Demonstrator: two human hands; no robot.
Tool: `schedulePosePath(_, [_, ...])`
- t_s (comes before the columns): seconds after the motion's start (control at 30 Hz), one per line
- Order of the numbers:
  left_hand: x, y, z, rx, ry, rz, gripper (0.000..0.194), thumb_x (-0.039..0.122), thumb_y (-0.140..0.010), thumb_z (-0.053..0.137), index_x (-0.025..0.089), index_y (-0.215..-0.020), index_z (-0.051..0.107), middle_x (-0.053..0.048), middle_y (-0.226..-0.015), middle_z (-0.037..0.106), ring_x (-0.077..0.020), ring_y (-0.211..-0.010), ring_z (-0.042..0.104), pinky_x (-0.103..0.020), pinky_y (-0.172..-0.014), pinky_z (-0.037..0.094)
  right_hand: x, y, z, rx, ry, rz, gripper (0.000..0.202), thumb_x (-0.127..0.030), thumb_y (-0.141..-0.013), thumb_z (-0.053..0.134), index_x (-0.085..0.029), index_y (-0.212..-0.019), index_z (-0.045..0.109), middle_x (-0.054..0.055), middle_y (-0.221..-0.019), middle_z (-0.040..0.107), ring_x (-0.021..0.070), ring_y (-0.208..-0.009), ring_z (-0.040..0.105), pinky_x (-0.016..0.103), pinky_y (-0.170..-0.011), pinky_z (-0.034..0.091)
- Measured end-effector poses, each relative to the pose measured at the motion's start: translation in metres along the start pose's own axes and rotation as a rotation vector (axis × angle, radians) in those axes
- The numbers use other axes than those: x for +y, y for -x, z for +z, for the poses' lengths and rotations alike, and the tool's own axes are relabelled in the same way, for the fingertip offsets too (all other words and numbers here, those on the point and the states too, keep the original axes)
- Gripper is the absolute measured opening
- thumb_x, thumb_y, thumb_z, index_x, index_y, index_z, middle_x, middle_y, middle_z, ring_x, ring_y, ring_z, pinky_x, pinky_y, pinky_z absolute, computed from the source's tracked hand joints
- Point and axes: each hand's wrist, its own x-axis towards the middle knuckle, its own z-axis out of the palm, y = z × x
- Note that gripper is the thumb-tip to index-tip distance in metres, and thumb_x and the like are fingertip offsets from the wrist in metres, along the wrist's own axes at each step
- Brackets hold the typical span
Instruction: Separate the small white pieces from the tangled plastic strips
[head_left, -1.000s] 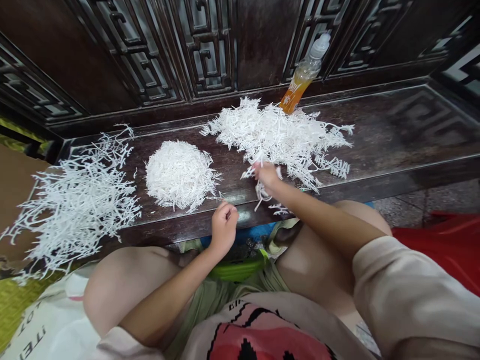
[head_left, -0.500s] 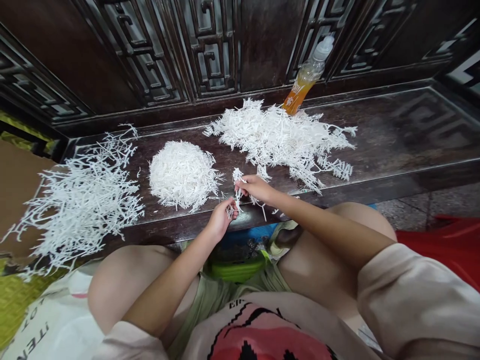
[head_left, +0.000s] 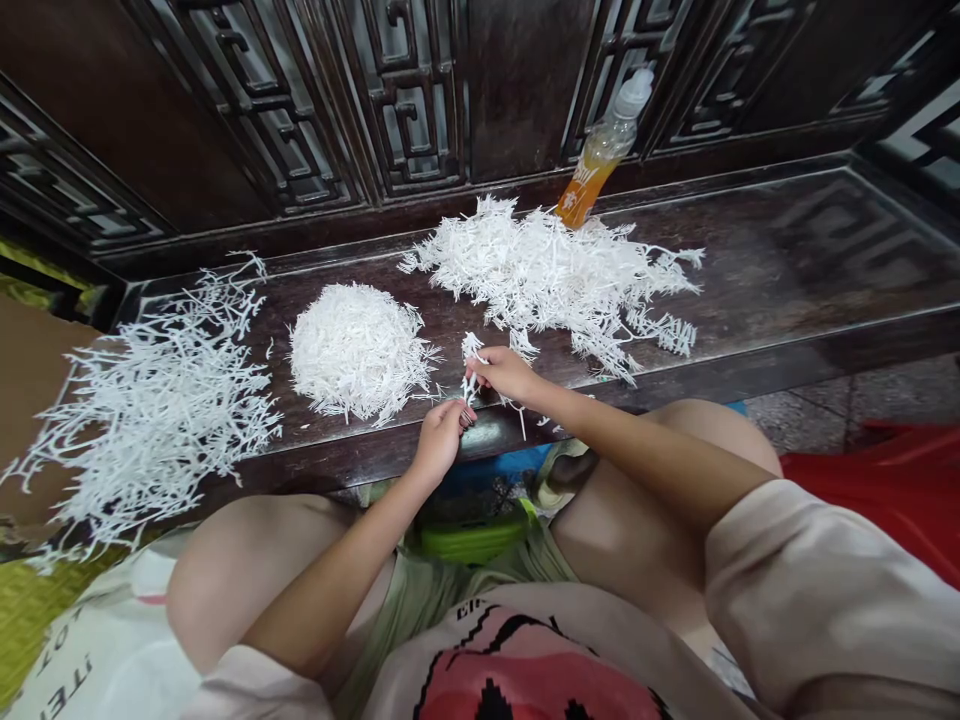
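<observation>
Near the front edge of the dark wooden bench, my right hand pinches a white branched plastic piece. My left hand is closed just below and to the left, its fingertips at the lower end of that piece, with small white bits showing between them. A rounded pile of short white pieces lies left of my hands. Behind and to the right spreads a larger heap of white branched pieces. Long bare white stems are tangled at the far left.
A bottle with orange liquid leans behind the larger heap, against the carved wooden back. A red plastic object is at the right. Below are a green object and a white printed bag.
The view has shifted slightly. The fingers of my left hand have curled in more around the small white bits; my right hand keeps its pinch.
</observation>
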Motion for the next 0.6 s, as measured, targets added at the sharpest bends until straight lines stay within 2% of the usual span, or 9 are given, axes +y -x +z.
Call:
schedulePosePath(0.13, [0.000,-0.001,0.002,0.057,-0.095,0.126,0.027,0.027,-0.074,0.035,0.018,-0.049,0.039,0.002,-0.050,0.036,-0.0098,-0.051,0.036,-0.023,-0.052,0.028,0.004,-0.001,0.006,0.092,0.060,-0.018,0.027,-0.033,-0.073,0.044,-0.015,-0.058,0.057,-0.004,-0.045,0.043,0.0083,-0.045,0.038,0.021,-0.050,0.029])
schedulePosePath(0.23, [0.001,0.005,0.005,0.088,-0.115,0.151,0.025,0.025,-0.073,0.034,0.019,-0.049,0.030,0.003,-0.050,0.030,-0.0099,-0.051,0.031,-0.023,-0.051,0.025,0.009,-0.004,0.006,0.124,0.069,-0.009,0.026,-0.031,-0.072,0.044,-0.016,-0.056,0.056,-0.003,-0.046,0.044,0.0093,-0.048,0.040,0.022,-0.053,0.030])
schedulePosePath(0.37, [0.009,0.023,0.006,0.067,-0.140,0.216,0.023,0.021,-0.070,0.032,0.019,-0.049,0.025,0.002,-0.051,0.027,-0.0107,-0.052,0.031,-0.024,-0.051,0.026,0.016,-0.016,-0.019,0.334,0.070,0.089,0.026,-0.029,-0.073,0.043,-0.016,-0.054,0.053,0.000,-0.053,0.050,0.0102,-0.051,0.041,0.023,-0.055,0.030])
schedulePosePath(0.4, [0.013,0.026,0.003,0.047,-0.146,0.219,0.023,0.021,-0.070,0.031,0.019,-0.048,0.025,0.002,-0.050,0.028,-0.0109,-0.051,0.032,-0.024,-0.051,0.027,0.016,-0.019,-0.026,0.342,0.088,0.102,0.027,-0.029,-0.074,0.044,-0.016,-0.052,0.053,0.000,-0.053,0.050,0.0104,-0.052,0.041,0.023,-0.055,0.030])
schedulePosePath(0.47, [0.024,0.025,-0.010,0.042,-0.172,0.204,0.023,0.021,-0.071,0.029,0.019,-0.048,0.028,0.001,-0.049,0.030,-0.0114,-0.051,0.033,-0.024,-0.051,0.028,0.013,-0.021,-0.035,0.280,0.118,0.086,0.026,-0.029,-0.072,0.047,-0.015,-0.051,0.054,0.000,-0.051,0.050,0.0101,-0.051,0.041,0.023,-0.055,0.030])
schedulePosePath(0.53, [0.036,0.015,-0.030,0.141,-0.247,0.226,0.023,0.022,-0.072,0.030,0.019,-0.050,0.034,0.001,-0.052,0.037,-0.0123,-0.054,0.038,-0.025,-0.054,0.031,0.008,-0.018,-0.033,0.138,0.153,0.030,0.025,-0.028,-0.072,0.049,-0.015,-0.053,0.057,-0.001,-0.049,0.049,0.0094,-0.049,0.041,0.022,-0.053,0.030])
schedulePosePath(0.6, [0.047,-0.002,-0.054,0.274,-0.380,0.241,0.020,0.023,-0.072,0.033,0.019,-0.054,0.041,0.000,-0.057,0.043,-0.0138,-0.060,0.043,-0.026,-0.060,0.033,0.002,-0.011,-0.021,-0.021,0.182,-0.028,0.026,-0.030,-0.075,0.046,-0.014,-0.059,0.059,-0.002,-0.049,0.049,0.0091,-0.048,0.042,0.021,-0.052,0.030])
